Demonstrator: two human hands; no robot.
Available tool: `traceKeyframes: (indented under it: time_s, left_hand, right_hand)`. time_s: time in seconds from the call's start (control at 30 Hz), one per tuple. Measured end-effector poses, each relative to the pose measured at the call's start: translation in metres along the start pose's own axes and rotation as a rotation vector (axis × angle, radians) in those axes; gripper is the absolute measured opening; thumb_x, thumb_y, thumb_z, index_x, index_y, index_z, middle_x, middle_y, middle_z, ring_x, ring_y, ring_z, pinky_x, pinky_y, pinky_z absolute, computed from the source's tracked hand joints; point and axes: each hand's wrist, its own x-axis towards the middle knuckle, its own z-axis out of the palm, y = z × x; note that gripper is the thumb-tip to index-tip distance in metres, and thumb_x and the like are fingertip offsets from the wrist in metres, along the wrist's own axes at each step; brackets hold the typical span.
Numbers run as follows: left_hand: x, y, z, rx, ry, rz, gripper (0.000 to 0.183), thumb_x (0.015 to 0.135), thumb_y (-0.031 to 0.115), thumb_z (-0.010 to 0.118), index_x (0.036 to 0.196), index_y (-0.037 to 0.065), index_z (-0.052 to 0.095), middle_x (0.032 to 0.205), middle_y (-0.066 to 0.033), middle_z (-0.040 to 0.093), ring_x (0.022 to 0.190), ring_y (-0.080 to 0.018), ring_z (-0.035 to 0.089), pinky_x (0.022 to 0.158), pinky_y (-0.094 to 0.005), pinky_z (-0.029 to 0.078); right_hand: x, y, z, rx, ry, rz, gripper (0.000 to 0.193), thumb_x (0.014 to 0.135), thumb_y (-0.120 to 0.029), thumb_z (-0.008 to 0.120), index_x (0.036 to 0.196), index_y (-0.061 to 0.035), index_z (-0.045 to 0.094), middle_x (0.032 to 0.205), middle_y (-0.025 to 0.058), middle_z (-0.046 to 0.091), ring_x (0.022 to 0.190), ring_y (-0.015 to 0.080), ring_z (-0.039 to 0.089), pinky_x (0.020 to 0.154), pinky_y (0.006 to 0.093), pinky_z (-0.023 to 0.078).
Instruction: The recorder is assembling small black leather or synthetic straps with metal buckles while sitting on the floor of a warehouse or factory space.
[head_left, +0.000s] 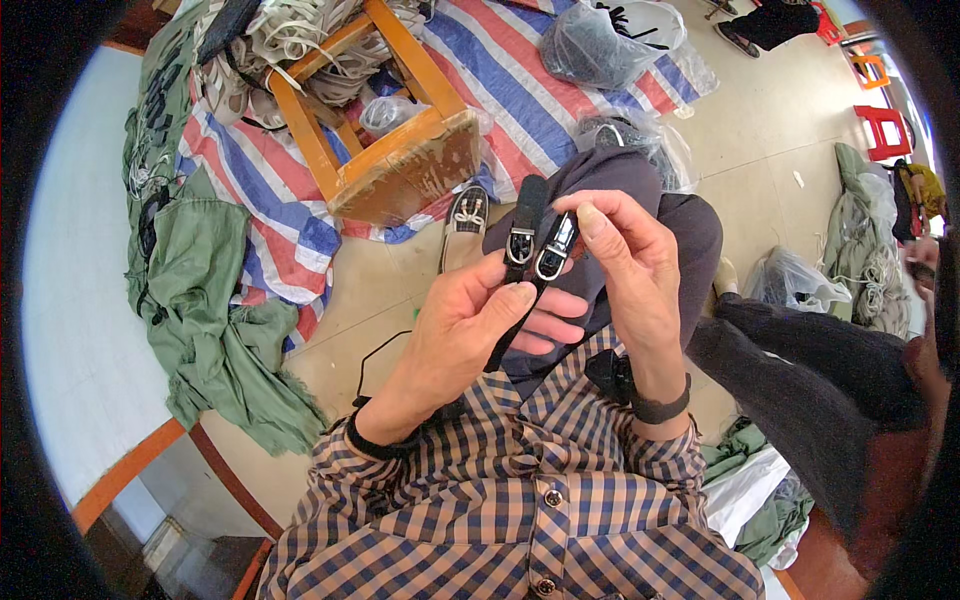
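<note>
Two narrow black straps with silver buckles are held side by side above my lap. My left hand (450, 325) is closed, thumb and fingers pinching the straps below their buckles. One strap (529, 207) has a dull, rounded black end sticking up past its buckle. The other, a glossy black strap (560, 236), leans to the right, and its upper end is pinched between thumb and forefinger of my right hand (635, 270). The lower ends of the straps run down behind my left hand and are partly hidden.
A worn wooden stool (415, 165) lies tipped on a striped plastic sheet (500, 85), beside bundles of pale straps (290, 40). Plastic bags (600, 50) lie farther back. Green cloth (200, 270) hangs at the left by a pale tabletop (80, 270). Another person's dark-trousered legs (800, 370) stretch in from the right.
</note>
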Motion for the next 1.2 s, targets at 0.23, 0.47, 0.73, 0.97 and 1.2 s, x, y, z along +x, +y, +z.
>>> traceKeyframes:
  time_s: [0.23, 0.47, 0.73, 0.97, 1.2]
  left_hand:
    - [-0.0002, -0.0001, -0.0007, 0.041, -0.008, 0.008, 0.036, 0.094, 0.021, 0.039, 0.123, 0.0, 0.044, 0.101, -0.0186, 0.061, 0.085, -0.0252, 0.064, 0.073, -0.0311, 0.052]
    - [0.0002, 0.0001, 0.0007, 0.028, 0.002, 0.002, 0.032, 0.095, 0.016, 0.036, 0.121, -0.001, 0.044, 0.099, -0.0167, 0.062, 0.085, -0.0218, 0.064, 0.071, -0.0272, 0.052]
    - [0.0006, -0.0015, -0.0003, 0.009, -0.016, -0.01, 0.032, 0.096, 0.017, 0.036, 0.121, -0.001, 0.043, 0.1, -0.0163, 0.062, 0.085, -0.0218, 0.064, 0.071, -0.0275, 0.052]
    - [0.0013, -0.0011, -0.0007, 0.013, -0.012, -0.006, 0.031, 0.096, 0.017, 0.036, 0.12, -0.001, 0.043, 0.099, -0.0164, 0.062, 0.084, -0.0219, 0.064, 0.071, -0.0278, 0.052]
    - [0.0016, -0.0017, -0.0003, 0.005, -0.014, -0.011, 0.031, 0.096, 0.017, 0.035, 0.12, -0.001, 0.043, 0.099, -0.0157, 0.062, 0.084, -0.0215, 0.064, 0.071, -0.0274, 0.052]
  right_hand:
    - [0.0008, 0.0044, -0.0013, 0.014, -0.01, -0.012, 0.021, 0.089, -0.018, 0.056, 0.096, 0.0013, 0.06, 0.082, 0.0016, 0.059, 0.07, 0.0076, 0.053, 0.064, 0.0204, 0.043]
    - [0.0006, 0.0043, -0.002, 0.016, -0.013, -0.018, 0.021, 0.089, -0.017, 0.056, 0.096, 0.0017, 0.06, 0.081, 0.0015, 0.059, 0.069, 0.0075, 0.053, 0.063, 0.0203, 0.043]
    - [0.0006, 0.0053, -0.0007, 0.005, 0.007, -0.017, 0.021, 0.089, -0.017, 0.055, 0.096, 0.0013, 0.06, 0.081, 0.0009, 0.06, 0.069, 0.0066, 0.052, 0.064, 0.0197, 0.043]
    - [0.001, 0.0041, -0.0009, -0.018, 0.006, -0.006, 0.021, 0.089, -0.018, 0.055, 0.095, 0.0014, 0.06, 0.081, 0.0008, 0.059, 0.069, 0.0064, 0.051, 0.064, 0.02, 0.042]
    - [0.0013, 0.0017, 0.0001, -0.004, 0.001, 0.001, 0.022, 0.089, -0.019, 0.055, 0.095, 0.0014, 0.06, 0.08, 0.0007, 0.058, 0.069, 0.0065, 0.051, 0.064, 0.0198, 0.042]
